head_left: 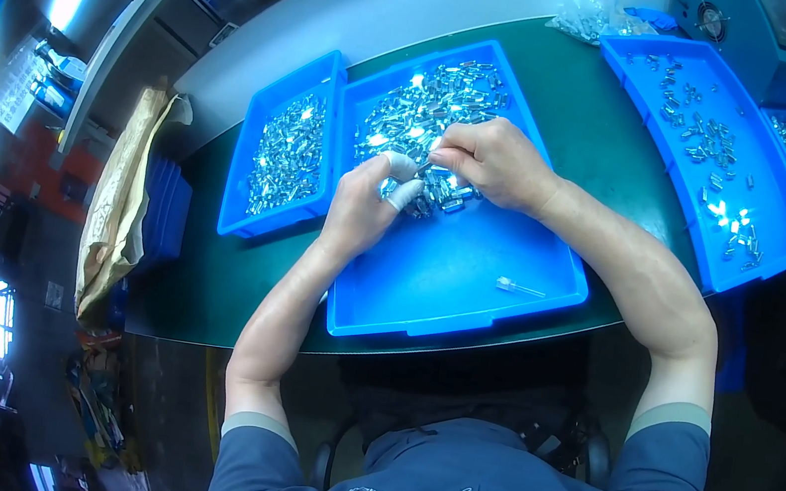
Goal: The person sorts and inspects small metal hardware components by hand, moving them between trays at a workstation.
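Noted right hand (pixel 497 163) pinched closed, contents unclear, left hand (pixel 362 201) curled, grip indeterminable, above small shiny cylindrical metal parts (pixel 450 93) heaped inside the wide blue plastic tray (pixel 432 286), risking a dropped part there through fingertip slippage.

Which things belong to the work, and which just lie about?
Part of the work:
Middle blue tray, under left hand and right hand
Shiny metal parts heaped in it
White finger covers on the left hand
Left blue tray, probably

Apparently just lying about:
Brown paper sack
Stacked blue trays beside it
Clear plastic bag
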Demonstrator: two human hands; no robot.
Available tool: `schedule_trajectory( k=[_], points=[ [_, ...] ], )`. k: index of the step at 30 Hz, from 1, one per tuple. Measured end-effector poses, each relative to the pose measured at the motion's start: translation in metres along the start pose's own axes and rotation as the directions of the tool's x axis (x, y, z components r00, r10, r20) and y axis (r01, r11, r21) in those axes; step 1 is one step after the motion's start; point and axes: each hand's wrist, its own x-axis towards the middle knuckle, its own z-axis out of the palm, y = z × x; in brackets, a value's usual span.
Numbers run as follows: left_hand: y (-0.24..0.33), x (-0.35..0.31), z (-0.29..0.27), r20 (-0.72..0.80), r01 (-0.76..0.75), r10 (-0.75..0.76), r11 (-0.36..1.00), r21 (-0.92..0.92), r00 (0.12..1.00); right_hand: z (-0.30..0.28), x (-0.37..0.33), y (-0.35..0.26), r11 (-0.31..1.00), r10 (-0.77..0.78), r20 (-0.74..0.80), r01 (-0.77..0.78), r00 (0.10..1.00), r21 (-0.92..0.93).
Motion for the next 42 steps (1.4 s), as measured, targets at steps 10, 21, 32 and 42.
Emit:
schedule_trajectory(
  k=[10, 21, 32, 42],
  points=[
    [0.0, -0.004, 0.002, -0.07, -0.064, 0.066, 0.997, 0.03, 0.995, 0.001, -0.002, -0.006, 0.99, -0.122, -0.033, 0.119, 0.992, -0.081],
    [-0.002, -0.004, 0.004, -0.055, -0.121, 0.127, 0.988, 0.1, 0.99, 0.002, -0.001, -0.006, 0.994, -0.02, 0.047, 0.025, 0.999, -0.109],
    [-0.04, 0.001, -0.047, -0.207, -0.068, 0.152, 0.93, 0.362, 0.967, -0.003, 0.002, -0.003, 0.999, 0.029, -0.031, -0.03, 0.999, -0.026],
    [-0.041, -0.003, -0.04, 0.17, -0.154, 0.083, 0.872, 0.465, 0.982, -0.002, 0.0, -0.004, 0.999, 0.047, -0.002, -0.047, 0.999, -0.027]
  ],
)
